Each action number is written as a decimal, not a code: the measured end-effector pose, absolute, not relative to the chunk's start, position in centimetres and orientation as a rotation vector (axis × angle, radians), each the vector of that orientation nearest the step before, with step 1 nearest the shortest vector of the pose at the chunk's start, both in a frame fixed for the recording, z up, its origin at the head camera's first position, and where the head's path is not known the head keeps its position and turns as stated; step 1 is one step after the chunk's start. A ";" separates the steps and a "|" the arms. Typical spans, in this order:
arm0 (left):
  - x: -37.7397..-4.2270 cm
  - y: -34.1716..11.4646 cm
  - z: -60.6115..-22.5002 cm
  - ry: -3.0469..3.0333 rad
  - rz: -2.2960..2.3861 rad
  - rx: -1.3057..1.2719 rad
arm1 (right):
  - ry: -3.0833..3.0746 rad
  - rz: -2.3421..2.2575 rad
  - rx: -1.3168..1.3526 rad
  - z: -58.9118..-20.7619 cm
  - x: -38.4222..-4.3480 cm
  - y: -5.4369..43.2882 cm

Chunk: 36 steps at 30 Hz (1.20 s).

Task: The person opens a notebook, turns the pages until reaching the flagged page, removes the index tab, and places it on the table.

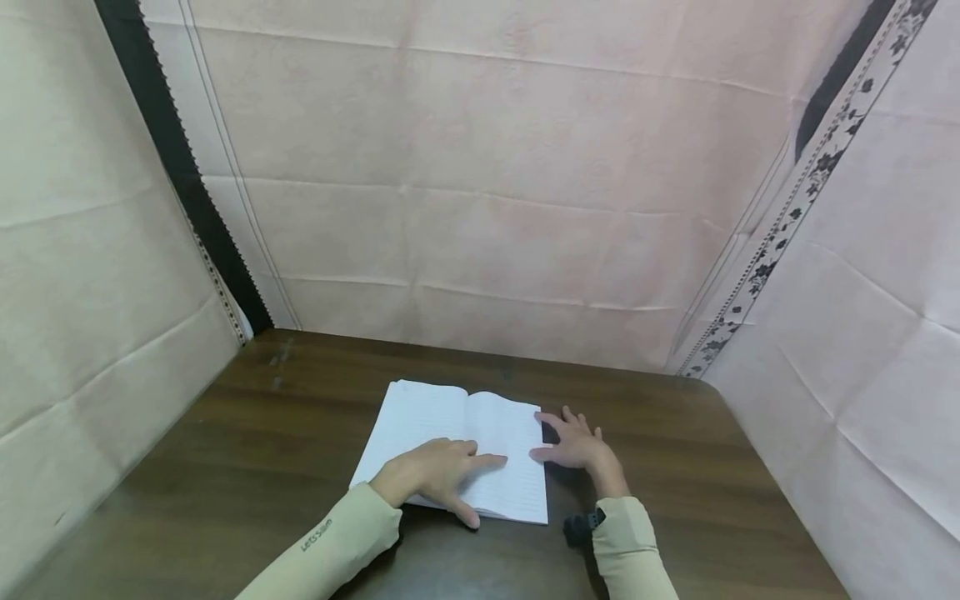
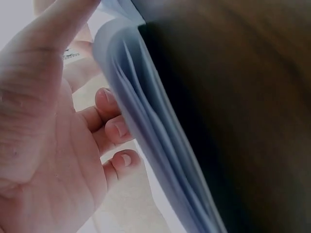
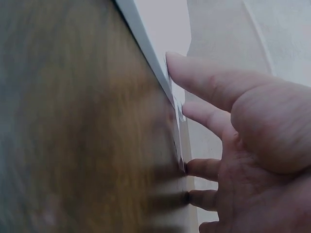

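An open notebook [image 1: 506, 417] with lined white pages lies on the brown table. My left hand [image 1: 442, 471] is over its lower middle, the index finger extended across the right page and the thumb pointing down past the bottom edge. In the left wrist view, the notebook's layered page edges [image 2: 146, 111] fan apart beside the fingers. My right hand [image 1: 576, 442] is at the right edge of the notebook, fingers spread. In the right wrist view, its thumb [image 3: 204, 80] reaches the page edge and other fingertips come down at the tabletop.
The wooden table [image 1: 270, 450] extends around the notebook on all sides. Pale creased cloth [image 1: 480, 167] hangs behind the table, with more cloth at the left and right. A dark device [image 1: 577, 530] is strapped at the right wrist.
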<state>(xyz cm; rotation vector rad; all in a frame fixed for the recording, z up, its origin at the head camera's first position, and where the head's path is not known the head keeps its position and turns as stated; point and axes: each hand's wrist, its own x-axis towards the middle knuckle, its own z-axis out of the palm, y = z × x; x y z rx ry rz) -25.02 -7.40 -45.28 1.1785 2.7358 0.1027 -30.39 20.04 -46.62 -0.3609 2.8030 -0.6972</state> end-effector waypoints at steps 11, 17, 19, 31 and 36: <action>-24.5 -6.8 -45.0 2.789 0.059 1.322 | 2.877 -0.657 -0.329 -47.1 -30.2 19.3; -24.4 -6.4 -44.9 2.818 0.023 1.392 | 2.876 -0.649 -0.313 -47.1 -30.3 19.1; -24.4 -6.4 -44.8 2.823 0.044 1.388 | 2.880 -0.645 -0.312 -47.1 -30.3 19.1; -24.2 -6.6 -43.9 2.806 0.139 1.390 | 2.881 -0.637 -0.318 -47.0 -30.0 19.4; -24.3 -7.0 -43.4 2.816 0.208 1.385 | 2.876 -0.637 -0.293 -46.9 -30.0 19.3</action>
